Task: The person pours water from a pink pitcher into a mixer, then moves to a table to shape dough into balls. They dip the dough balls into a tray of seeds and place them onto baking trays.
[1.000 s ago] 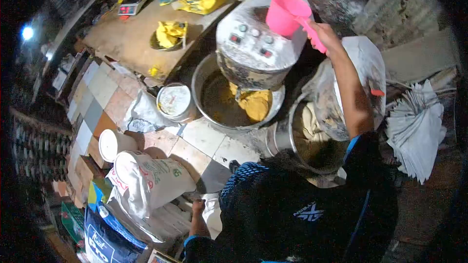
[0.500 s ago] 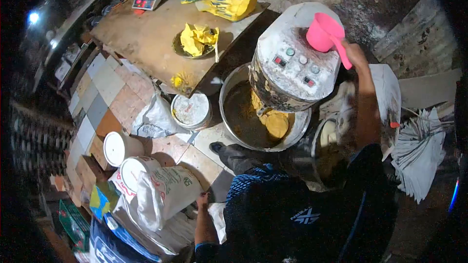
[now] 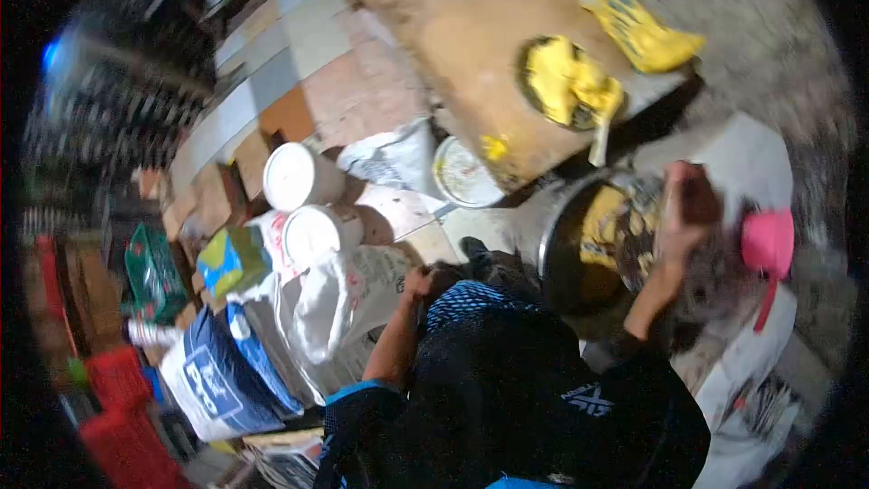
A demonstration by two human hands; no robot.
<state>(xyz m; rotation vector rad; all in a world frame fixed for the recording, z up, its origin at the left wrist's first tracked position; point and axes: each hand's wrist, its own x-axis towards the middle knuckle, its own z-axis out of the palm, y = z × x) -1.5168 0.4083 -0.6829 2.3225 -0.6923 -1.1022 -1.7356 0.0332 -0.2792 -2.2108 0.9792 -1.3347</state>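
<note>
My right hand (image 3: 690, 213), smeared by motion, is raised over the mixing machine (image 3: 751, 149), whose white-dusted top shows behind it. Right of that hand is a pink dipper (image 3: 768, 240), its handle pointing down, apart from the fingers. Below and left of the hand, the metal mixing bowl (image 3: 549, 258) holds a yellowish-brown mass (image 3: 602, 226). My left hand (image 3: 417, 284) hangs low by my leg, fingers curled, beside a white printed sack (image 3: 371, 276); what it may hold is hidden.
A wooden table (image 3: 434, 27) carries a bowl with yellow plastic (image 3: 561, 81) and a yellow bag (image 3: 643, 32). White-lidded buckets (image 3: 294, 177), a dusty lidded bucket (image 3: 466, 172) and a blue-and-white sack (image 3: 222, 376) stand left on the tiled floor. Crates (image 3: 154, 272) lie farther left.
The view has swung so that things appear turned. My right hand has let go of the pink dipper and moved left of it. My left hand stays low beside the sack.
</note>
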